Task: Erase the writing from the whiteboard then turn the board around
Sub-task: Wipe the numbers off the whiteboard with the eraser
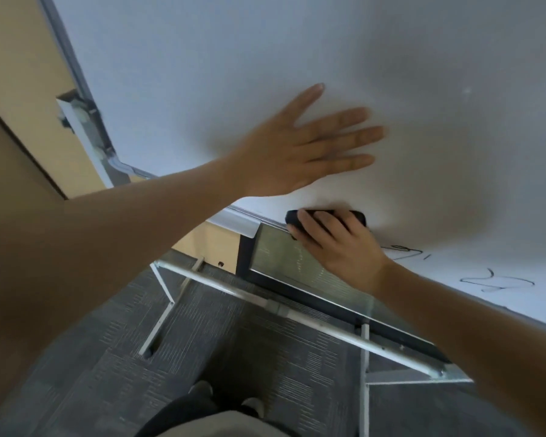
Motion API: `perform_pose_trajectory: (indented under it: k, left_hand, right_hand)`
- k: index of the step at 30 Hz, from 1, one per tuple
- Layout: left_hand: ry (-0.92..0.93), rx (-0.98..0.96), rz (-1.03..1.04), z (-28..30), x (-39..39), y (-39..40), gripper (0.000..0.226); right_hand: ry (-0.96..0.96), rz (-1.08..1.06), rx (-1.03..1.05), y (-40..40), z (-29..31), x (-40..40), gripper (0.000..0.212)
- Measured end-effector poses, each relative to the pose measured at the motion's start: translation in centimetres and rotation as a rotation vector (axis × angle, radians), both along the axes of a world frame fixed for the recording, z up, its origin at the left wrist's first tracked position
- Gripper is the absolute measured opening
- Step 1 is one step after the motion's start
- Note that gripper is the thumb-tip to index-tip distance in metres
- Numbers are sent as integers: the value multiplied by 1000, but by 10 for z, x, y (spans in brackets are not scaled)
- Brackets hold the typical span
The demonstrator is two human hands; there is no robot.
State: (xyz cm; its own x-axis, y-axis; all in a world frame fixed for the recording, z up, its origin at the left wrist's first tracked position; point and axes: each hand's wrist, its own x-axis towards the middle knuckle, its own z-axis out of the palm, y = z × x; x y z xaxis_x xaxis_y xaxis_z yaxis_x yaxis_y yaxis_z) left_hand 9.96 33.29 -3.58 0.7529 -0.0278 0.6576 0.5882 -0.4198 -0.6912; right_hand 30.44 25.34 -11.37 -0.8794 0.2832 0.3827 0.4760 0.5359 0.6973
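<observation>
We see the fingers (344,121) of the left hand (293,149) spread wide and straight, laid flat against the whiteboard (234,58) and holding nothing. Below them, the right hand (334,244) curls its fingers over a black eraser (356,216) and grips it, pressing it to the board close to its bottom edge. The eraser sits just under the left palm, the two hands near each other but apart.

To the right of the eraser we find black writing (498,282) on the lower part of the board, a few scrawled marks we cannot read. The surface above and around the left hand is white, with soft shadows from the arms.

Further out, the board's metal frame (85,121) runs down its left edge to a rounded corner, with a bracket fixed partway along. Under the bottom edge a grey tray (240,222) projects. The stand's metal bars (297,313) cross above grey carpet (108,373). A tan wall (19,58) lies to the left, and shoes (202,391) show at the bottom.
</observation>
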Motion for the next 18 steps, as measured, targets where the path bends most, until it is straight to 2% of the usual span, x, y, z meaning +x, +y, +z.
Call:
perform_pose_trajectory:
  k: [8,13,18]
  left_hand:
    - [-15,21,-7,-5,-8,6,52]
    - [-72,-12,44,-12,-4,-1,53]
    - [-49,-102,123,-22,7,-8,53]
  right_hand:
    - [-152,-23,-21,-17,21,47,36]
    - [-119,13,16,-11,17,33,35]
    - [-182,15,12,-22,21,84,36]
